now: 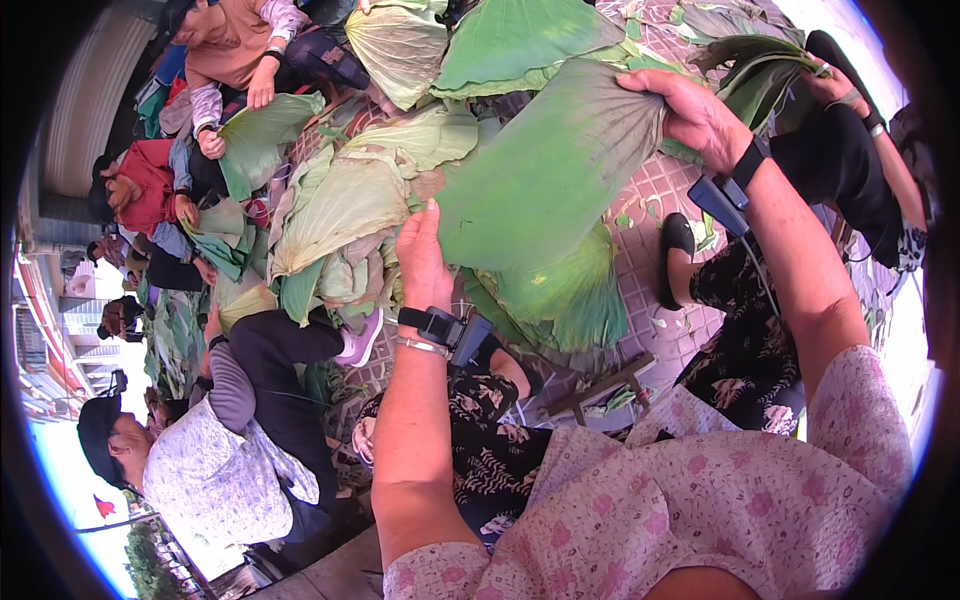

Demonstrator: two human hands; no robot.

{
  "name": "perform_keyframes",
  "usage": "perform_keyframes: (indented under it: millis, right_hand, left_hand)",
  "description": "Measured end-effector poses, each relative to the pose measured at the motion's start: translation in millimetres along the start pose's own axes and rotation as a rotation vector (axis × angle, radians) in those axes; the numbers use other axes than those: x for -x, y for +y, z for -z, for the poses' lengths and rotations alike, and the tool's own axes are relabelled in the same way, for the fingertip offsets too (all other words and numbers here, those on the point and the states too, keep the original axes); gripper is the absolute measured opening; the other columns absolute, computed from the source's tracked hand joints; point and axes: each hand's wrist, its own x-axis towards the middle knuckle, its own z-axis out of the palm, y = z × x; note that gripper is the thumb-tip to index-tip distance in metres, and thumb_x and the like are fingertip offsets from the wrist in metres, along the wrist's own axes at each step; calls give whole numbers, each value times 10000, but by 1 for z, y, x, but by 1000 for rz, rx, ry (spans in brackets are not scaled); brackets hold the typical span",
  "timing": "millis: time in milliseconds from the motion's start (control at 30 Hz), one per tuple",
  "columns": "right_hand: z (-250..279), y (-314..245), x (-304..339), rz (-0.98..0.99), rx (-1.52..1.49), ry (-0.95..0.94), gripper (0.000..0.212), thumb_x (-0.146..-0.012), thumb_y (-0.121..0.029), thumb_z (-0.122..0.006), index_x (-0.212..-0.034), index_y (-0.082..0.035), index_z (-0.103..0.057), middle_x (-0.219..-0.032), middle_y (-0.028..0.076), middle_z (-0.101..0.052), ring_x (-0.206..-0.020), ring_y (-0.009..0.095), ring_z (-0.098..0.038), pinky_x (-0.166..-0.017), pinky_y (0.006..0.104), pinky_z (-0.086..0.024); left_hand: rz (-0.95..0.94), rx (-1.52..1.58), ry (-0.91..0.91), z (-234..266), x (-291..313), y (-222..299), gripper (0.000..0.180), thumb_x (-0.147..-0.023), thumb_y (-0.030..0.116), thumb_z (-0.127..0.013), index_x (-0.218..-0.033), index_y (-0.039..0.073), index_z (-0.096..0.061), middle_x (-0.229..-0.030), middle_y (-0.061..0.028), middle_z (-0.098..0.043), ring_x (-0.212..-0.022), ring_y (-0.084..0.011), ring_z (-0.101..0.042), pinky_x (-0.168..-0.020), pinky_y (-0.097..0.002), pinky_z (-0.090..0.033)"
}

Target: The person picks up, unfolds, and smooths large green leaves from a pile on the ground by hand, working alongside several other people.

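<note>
A large folded green lotus leaf (pixel 555 170) is stretched between my hands above the paved ground. My right hand (pixel 695 115) is closed on its upper right edge, thumb lying on top, where the leaf turns brownish. At the lower left edge my left hand (pixel 424 262) pinches the leaf with the thumb up; the other fingers are partly hidden. Beneath it a stack of green lotus leaves (pixel 565 295) fans out near my knees. Left of that rises a heap of paler, yellowish folded leaves (pixel 345 215).
Co-workers sit along the left, one in a white patterned top (pixel 215 475) close by. Another person's hand (pixel 835 88) holds leaves at the upper right. More large leaves (pixel 525 40) lie ahead. A small wooden frame (pixel 600 388) stands between my legs on the paving (pixel 655 200).
</note>
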Motion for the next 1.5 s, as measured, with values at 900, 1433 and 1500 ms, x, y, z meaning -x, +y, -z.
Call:
perform_keyframes:
  millis: [900,1433,1500]
  right_hand:
    - [-91,61,-14,-64,-289,170,97,-901,-84,-575,-960,-11,-599,-930,76,-628,-858,183,-618,-801,327,-539]
    - [-83,67,-13,87,-97,211,89,-845,-73,-620,-927,-68,-583,-841,19,-609,-755,126,-563,-647,320,-460]
    - [-83,65,-11,93,-79,212,97,-842,-66,-624,-929,-59,-581,-852,26,-607,-770,121,-556,-643,302,-453]
  left_hand:
    - [-1045,-1155,10,-103,50,-6,518,-775,173,-708,-1179,-22,-449,-1149,-195,-506,-1084,-366,-485,-931,-435,-382]
    - [-1193,-1147,-102,-103,62,1,148,-790,45,-653,-937,55,-636,-840,-92,-585,-799,-287,-558,-713,-391,-449]
    - [-1193,-1148,-118,-106,64,1,148,-791,49,-657,-937,56,-635,-854,-97,-584,-807,-287,-559,-715,-387,-449]
